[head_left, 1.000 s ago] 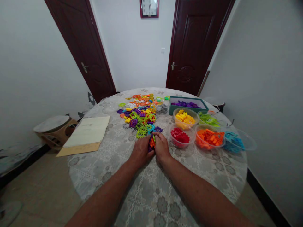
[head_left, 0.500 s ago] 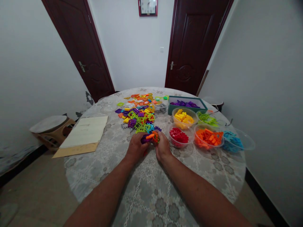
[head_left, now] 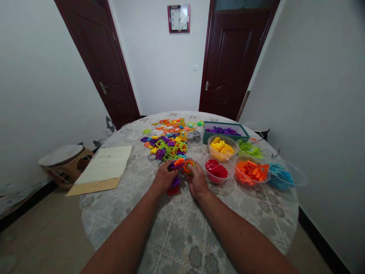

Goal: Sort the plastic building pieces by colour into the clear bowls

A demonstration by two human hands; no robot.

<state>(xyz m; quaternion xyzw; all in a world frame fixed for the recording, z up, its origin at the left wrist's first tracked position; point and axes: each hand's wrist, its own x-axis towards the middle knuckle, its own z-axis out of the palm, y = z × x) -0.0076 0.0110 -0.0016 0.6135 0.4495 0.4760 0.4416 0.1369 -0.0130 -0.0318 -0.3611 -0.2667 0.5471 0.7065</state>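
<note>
My left hand (head_left: 164,178) is closed on purple pieces (head_left: 174,181), with an orange piece (head_left: 179,162) on top and red ones beneath. Facing it, my right hand (head_left: 198,179) grips an orange and green gear-like piece (head_left: 188,166) between thumb and fingers. The held pieces are close together; whether they are joined I cannot tell. Just beyond both hands lies a pile of mixed plastic pieces (head_left: 171,148). To the right of my right hand is a bowl of red pieces (head_left: 216,169).
Rightward are bowls of yellow (head_left: 222,146), orange (head_left: 251,171), green (head_left: 249,148) and blue pieces (head_left: 281,176). Behind stands a green-rimmed box (head_left: 245,135) with purple pieces. Paper sheets (head_left: 102,163) lie at the table's left.
The view has tilted up slightly. More of the purple and red pieces now shows below my left hand, and the orange and green piece in my right hand is more exposed.
</note>
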